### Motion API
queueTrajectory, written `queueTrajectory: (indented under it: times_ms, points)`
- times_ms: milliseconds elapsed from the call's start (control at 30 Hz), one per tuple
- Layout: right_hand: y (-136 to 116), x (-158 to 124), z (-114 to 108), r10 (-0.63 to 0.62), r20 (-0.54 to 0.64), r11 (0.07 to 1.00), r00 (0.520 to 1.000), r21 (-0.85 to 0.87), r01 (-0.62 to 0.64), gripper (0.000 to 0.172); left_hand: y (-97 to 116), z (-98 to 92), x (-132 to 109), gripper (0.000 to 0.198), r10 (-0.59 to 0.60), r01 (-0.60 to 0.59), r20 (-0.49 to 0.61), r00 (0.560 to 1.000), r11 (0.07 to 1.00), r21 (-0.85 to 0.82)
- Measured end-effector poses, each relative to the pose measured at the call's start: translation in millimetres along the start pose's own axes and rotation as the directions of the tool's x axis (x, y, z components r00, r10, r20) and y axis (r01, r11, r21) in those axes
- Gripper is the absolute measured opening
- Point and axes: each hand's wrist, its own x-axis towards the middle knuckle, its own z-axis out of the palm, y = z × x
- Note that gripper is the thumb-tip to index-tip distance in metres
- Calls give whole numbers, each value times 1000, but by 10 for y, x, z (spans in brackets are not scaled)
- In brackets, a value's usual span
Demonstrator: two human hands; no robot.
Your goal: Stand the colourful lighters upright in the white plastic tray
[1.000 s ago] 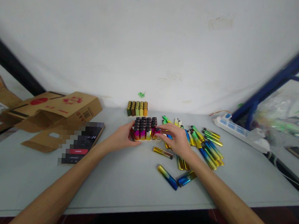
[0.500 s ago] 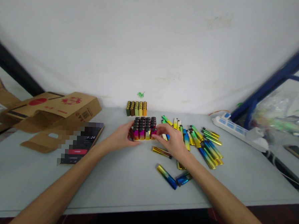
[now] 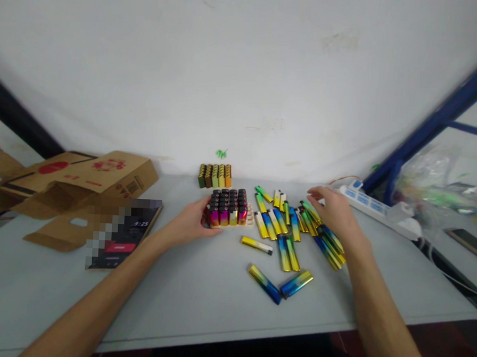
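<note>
Grey table (image 3: pixel 184 298), left hand (image 3: pixel 192 218) holding 1 tray (image 3: pixel 250 216), 4 front-row lighters (image 3: pixel 223 217)

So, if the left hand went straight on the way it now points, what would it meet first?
Most likely the block of black-topped lighters: the left hand is curled at its left side and seems to touch it, though the exact contact is partly hidden.

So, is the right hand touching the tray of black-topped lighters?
Apart: the head view shows loose lighters and grey tabletop between the right hand and the tray.
</note>
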Motion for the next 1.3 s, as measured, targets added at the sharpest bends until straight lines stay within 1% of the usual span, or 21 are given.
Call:
queueTrajectory:
  times_ms: [100,200,267,333,433,533,633,700,800,867,900,1000,1067,1133,1200,1300]
  points:
    - [405,-19,-57,147,74,980,986,-145,-135,28,9,5,-1,60,3,-4,-4,1000,1000,-14]
    - [674,-54,-78,255,178,952,950,-215,-216,31,1,10,-1,59,-9,9,-7,1000,1000,-10]
    - [773,-80,-77,287,250,951,925,-194,-242,32,-14,12,3,60,-8,8,-9,1000,1000,0]
    - [817,-100,-67,304,303,950,903,-167,-263,31,-29,12,7,62,2,-2,-14,1000,1000,7]
    - [814,-105,-49,337,322,939,885,-182,-291,33,-45,11,8,62,9,-9,-12,1000,1000,9]
    - [769,-85,-43,328,322,938,888,-222,-267,39,-51,14,5,62,12,-12,-2,1000,1000,-3]
    - [728,-60,-46,308,343,946,887,-212,-247,34,-56,19,7,61,15,-15,-1,1000,1000,-15]
    - [718,-53,-51,304,348,951,887,-172,-258,30,-59,22,9,61,17,-17,-2,1000,1000,-11]
    - [708,-58,-63,289,344,957,893,-86,-276,30,-59,23,10,59,16,-16,-2,1000,1000,-10]
    - [674,-65,-77,280,303,958,911,-28,-285,32,-56,23,10,58,16,-16,-6,1000,1000,-15]
    - [639,-68,-87,273,263,959,925,2,-283,33,-55,23,10,58,17,-18,-9,1000,1000,-17]
    - [452,-74,-110,207,135,966,969,125,-224,42,-51,21,10,56,19,-19,-11,1000,1000,-20]
    - [267,-77,-106,147,89,962,985,220,-163,45,-49,20,10,53,17,-17,-8,1000,1000,-24]
    - [63,-79,-75,104,79,948,991,294,-123,45,-46,20,8,53,19,-19,-13,1000,999,-29]
    - [-131,-80,-19,70,95,929,993,357,-100,44,-42,20,7,54,18,-19,-15,1000,999,-35]
    - [-366,-84,80,45,63,923,997,380,-66,44,-36,19,7,60,4,-4,-14,1000,999,-48]
